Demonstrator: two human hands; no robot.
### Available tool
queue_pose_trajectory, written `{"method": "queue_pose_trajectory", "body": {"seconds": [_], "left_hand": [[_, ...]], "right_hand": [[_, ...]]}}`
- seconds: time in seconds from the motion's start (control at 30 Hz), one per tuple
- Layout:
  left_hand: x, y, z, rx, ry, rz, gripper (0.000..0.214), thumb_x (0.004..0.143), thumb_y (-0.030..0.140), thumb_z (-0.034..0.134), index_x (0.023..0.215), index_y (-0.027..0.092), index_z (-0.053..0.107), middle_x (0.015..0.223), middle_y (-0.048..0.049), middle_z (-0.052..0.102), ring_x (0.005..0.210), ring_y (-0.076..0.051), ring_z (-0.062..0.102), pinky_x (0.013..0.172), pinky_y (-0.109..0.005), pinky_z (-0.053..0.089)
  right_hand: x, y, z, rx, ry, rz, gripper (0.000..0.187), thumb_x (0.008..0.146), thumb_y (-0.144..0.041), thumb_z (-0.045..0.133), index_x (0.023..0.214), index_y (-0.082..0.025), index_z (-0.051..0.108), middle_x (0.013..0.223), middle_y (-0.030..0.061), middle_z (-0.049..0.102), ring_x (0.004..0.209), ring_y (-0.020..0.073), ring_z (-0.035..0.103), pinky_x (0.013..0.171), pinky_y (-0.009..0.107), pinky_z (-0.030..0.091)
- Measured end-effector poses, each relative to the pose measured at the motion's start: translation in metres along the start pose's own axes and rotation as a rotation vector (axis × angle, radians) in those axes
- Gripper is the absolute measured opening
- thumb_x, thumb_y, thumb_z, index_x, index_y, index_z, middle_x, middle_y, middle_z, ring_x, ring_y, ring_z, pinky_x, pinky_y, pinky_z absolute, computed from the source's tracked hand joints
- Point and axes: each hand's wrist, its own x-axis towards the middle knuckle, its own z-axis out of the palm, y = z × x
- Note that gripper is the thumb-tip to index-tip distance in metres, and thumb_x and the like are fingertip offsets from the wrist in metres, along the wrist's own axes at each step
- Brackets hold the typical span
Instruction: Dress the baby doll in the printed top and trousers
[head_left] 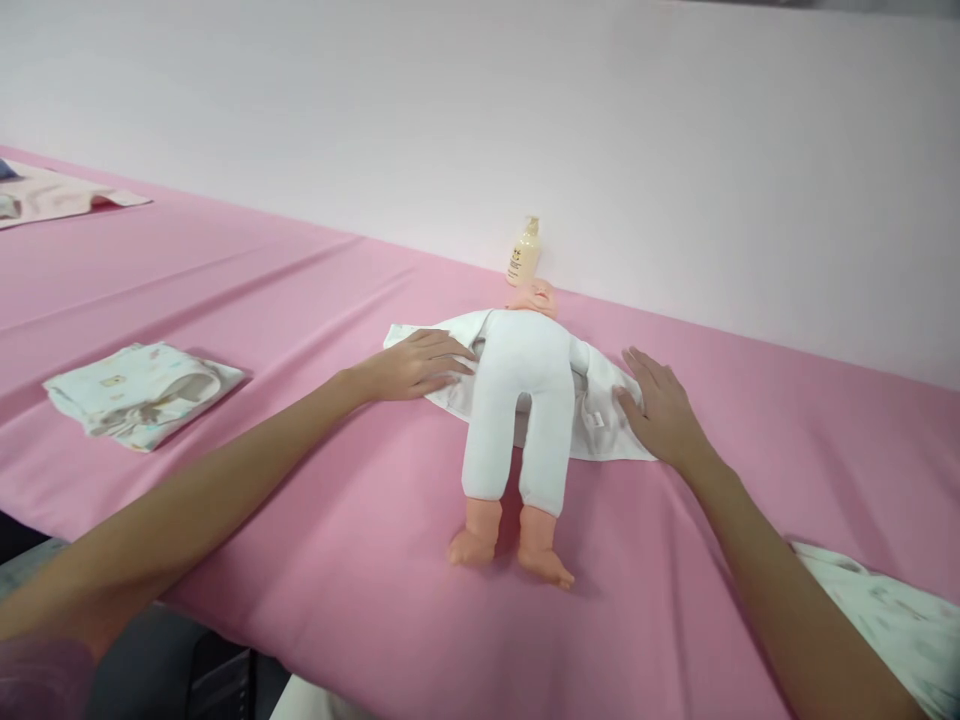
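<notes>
A baby doll (523, 365) with a white cloth body lies on its back, its bare feet pointing toward me. Under it a white baby garment (611, 425) is spread out to both sides. My left hand (420, 364) rests flat on the garment's left part, fingers stretched toward the doll's side. On the right edge of the garment lies my right hand (660, 405), fingers extended and thumb apart. Neither hand grips anything. The doll's head is mostly hidden behind its body.
A pump bottle (523, 255) stands by the wall beyond the doll's head. Folded printed baby clothes (142, 390) lie at the left. Another printed cloth (889, 620) is partly behind my right forearm. A pale pink cloth (67, 193) lies far left on the pink-covered table (360, 590).
</notes>
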Motion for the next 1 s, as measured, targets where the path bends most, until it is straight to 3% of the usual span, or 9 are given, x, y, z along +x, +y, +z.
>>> {"method": "queue_pose_trajectory", "body": {"seconds": [0.07, 0.13, 0.27, 0.4, 0.53, 0.63, 0.87, 1.0], "left_hand": [[0.004, 0.011, 0.003, 0.005, -0.023, -0.002, 0.035, 0.115, 0.042, 0.047, 0.134, 0.025, 0.072, 0.145, -0.0112, 0.073, 0.142, -0.03, 0.061, 0.128, -0.053, 0.038], [0.002, 0.026, 0.006, -0.017, -0.078, -0.025, 0.037, 0.114, 0.042, 0.049, 0.134, 0.022, 0.073, 0.139, -0.0142, 0.075, 0.136, -0.032, 0.065, 0.122, -0.054, 0.045], [-0.019, 0.063, 0.011, -0.102, -0.153, -0.079, 0.04, 0.113, 0.042, 0.053, 0.144, 0.022, 0.067, 0.148, -0.0156, 0.069, 0.135, -0.032, 0.065, 0.114, -0.051, 0.052], [-0.041, 0.089, 0.012, -0.133, -0.106, -0.113, 0.037, 0.115, 0.04, 0.049, 0.144, 0.025, 0.067, 0.15, -0.0135, 0.067, 0.138, -0.03, 0.062, 0.12, -0.051, 0.047], [-0.044, 0.094, 0.01, -0.131, -0.079, -0.139, 0.033, 0.114, 0.039, 0.051, 0.137, 0.026, 0.07, 0.139, -0.0108, 0.071, 0.129, -0.03, 0.064, 0.116, -0.05, 0.047], [-0.041, 0.092, 0.008, -0.14, -0.067, -0.149, 0.029, 0.113, 0.039, 0.052, 0.131, 0.025, 0.07, 0.125, -0.0095, 0.075, 0.115, -0.028, 0.067, 0.108, -0.046, 0.048], [-0.042, 0.091, 0.002, -0.194, -0.03, -0.106, 0.03, 0.115, 0.038, 0.048, 0.13, 0.025, 0.07, 0.117, -0.008, 0.078, 0.107, -0.025, 0.07, 0.106, -0.044, 0.047], [-0.044, 0.094, 0.003, -0.184, 0.091, -0.119, 0.027, 0.113, 0.039, 0.051, 0.123, 0.026, 0.073, 0.117, -0.0078, 0.078, 0.11, -0.026, 0.069, 0.107, -0.046, 0.048]], "right_hand": [[-0.004, -0.031, -0.007, 0.052, 0.024, -0.001, 0.061, 0.113, -0.05, 0.039, 0.166, -0.02, 0.047, 0.167, 0.0159, 0.055, 0.157, 0.0374, 0.048, 0.133, 0.064, 0.036], [-0.018, -0.062, -0.012, 0.107, -0.055, -0.007, 0.055, 0.113, -0.048, 0.043, 0.161, -0.023, 0.055, 0.161, 0.0144, 0.061, 0.15, 0.0375, 0.056, 0.126, 0.063, 0.046], [-0.067, -0.1, -0.013, 0.186, -0.242, -0.106, 0.055, 0.109, -0.031, 0.043, 0.164, -0.032, 0.052, 0.165, 0.0091, 0.058, 0.148, 0.0363, 0.057, 0.12, 0.064, 0.052], [-0.101, -0.101, -0.011, 0.234, -0.235, -0.109, 0.051, 0.109, -0.025, 0.041, 0.155, -0.036, 0.06, 0.163, 0.0056, 0.06, 0.149, 0.0329, 0.057, 0.12, 0.062, 0.052], [-0.103, -0.093, -0.011, 0.217, -0.157, -0.096, 0.035, 0.107, -0.027, 0.049, 0.132, -0.032, 0.072, 0.146, 0.008, 0.069, 0.136, 0.0342, 0.063, 0.112, 0.059, 0.057], [-0.099, -0.093, -0.014, 0.235, -0.106, -0.105, 0.026, 0.107, -0.029, 0.052, 0.123, -0.029, 0.072, 0.13, 0.0109, 0.071, 0.12, 0.0334, 0.066, 0.101, 0.056, 0.06], [-0.098, -0.094, -0.017, 0.278, -0.113, -0.114, 0.022, 0.109, -0.031, 0.052, 0.118, -0.03, 0.072, 0.122, 0.0094, 0.072, 0.115, 0.032, 0.067, 0.101, 0.056, 0.057], [-0.098, -0.097, -0.034, 0.218, -0.046, -0.084, 0.024, 0.11, -0.036, 0.054, 0.125, -0.029, 0.07, 0.128, 0.0109, 0.071, 0.123, 0.0342, 0.066, 0.108, 0.059, 0.053]]}}
